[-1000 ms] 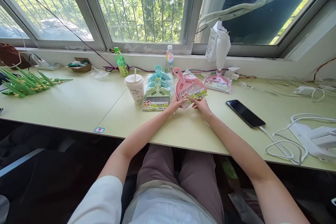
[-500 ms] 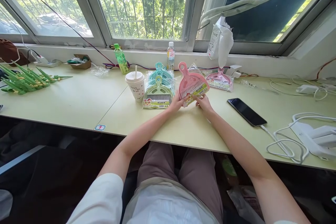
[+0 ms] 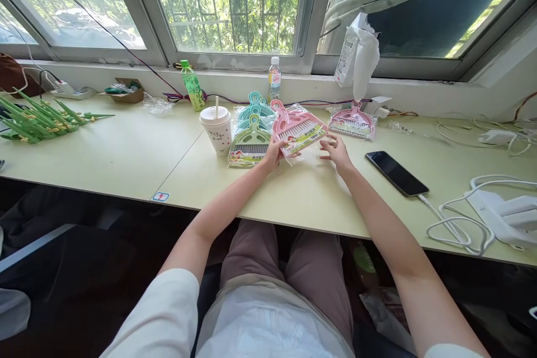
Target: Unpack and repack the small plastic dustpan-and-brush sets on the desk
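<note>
A pink dustpan and brush set (image 3: 298, 130) in clear wrapping is tilted above the table, its handle pointing up and left. My left hand (image 3: 275, 154) grips its lower left corner. To its right, my right hand (image 3: 337, 155) is apart from the set, fingers spread and holding nothing. Close by on the left stands a green dustpan and brush set (image 3: 251, 142), with blue-green dustpan sets (image 3: 255, 109) behind it. Another pink dustpan set (image 3: 353, 122) lies farther back on the right, by the window sill.
A lidded cup with a straw (image 3: 216, 130) stands left of the sets. Behind are a green bottle (image 3: 192, 86) and a clear bottle (image 3: 274, 81). A phone (image 3: 396, 173) on a cable and a white charger (image 3: 501, 215) lie right; green plant-like pieces (image 3: 46, 117) lie far left.
My right hand has let go of the pink set and opened away to the right. The set, in my left hand, has shifted slightly left and leaned flatter.
</note>
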{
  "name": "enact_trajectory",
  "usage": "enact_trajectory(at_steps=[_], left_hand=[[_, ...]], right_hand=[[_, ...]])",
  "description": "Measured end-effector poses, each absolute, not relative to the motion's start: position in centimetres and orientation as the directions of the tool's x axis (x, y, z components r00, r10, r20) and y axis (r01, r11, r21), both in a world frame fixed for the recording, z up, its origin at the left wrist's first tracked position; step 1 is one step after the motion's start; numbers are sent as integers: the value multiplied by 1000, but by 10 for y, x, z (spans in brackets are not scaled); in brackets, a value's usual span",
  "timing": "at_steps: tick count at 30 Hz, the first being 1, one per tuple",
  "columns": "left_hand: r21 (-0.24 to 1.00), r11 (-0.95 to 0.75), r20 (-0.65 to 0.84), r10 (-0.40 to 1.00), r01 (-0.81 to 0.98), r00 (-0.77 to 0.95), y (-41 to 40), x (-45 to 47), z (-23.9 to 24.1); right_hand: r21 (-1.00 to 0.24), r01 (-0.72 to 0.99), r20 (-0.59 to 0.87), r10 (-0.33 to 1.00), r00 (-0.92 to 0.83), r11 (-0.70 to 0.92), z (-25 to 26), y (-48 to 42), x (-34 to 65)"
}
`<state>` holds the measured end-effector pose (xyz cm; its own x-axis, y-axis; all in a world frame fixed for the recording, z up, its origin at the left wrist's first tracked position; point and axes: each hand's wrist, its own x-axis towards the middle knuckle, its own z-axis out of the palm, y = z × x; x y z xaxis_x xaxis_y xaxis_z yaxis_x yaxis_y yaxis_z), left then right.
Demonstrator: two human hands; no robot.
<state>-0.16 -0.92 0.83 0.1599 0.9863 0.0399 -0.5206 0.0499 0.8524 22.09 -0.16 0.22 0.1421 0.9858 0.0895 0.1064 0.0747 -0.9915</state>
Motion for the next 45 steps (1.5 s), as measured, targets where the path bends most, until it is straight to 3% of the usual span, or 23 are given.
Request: enact_trajectory(at_steps=[3,6,10,15,19,24,27,30,35,39,45], left_hand=[[854,63,5,992,-516,130,-3,-3,6],[876,125,-57,986,-466,157,0,-5,9],[874,183,-68,963,-451,259,-3,-9,17],[858,221,-34,925,-463,378,-6,-15,22],[849,251,-56,918,-465,393,-5,-16,23],[827,249,-65,933,-505,354,-5,-14,24],[833,256,-79,932,-490,353,-4,-15,24],[852,292,-118,916,-435,383,-2,-17,22],[871,336,-198,908,-358,370,-3,-17,20],[863,322,-192,921,-389,339,-5,-16,23],[871,354,-227,905,-340,360,-4,-18,23]], right_hand=[[-1000,-11,23,999,28,23,6,-5,217],[-991,-82,98,990,104,106,11,-8,215],[-975,-28,212,964,161,219,20,-12,213],[-956,-8,292,956,9,292,28,-16,221],[-894,239,358,925,-125,378,30,-16,232],[-668,537,579,813,-59,514,27,-9,241],[-645,563,619,785,-10,517,26,-7,243],[-698,521,579,816,7,491,26,-9,242],[-725,430,558,825,-91,538,29,-16,235],[-609,535,565,793,-226,586,36,-20,237],[-275,797,564,762,-319,537,38,-18,246]])
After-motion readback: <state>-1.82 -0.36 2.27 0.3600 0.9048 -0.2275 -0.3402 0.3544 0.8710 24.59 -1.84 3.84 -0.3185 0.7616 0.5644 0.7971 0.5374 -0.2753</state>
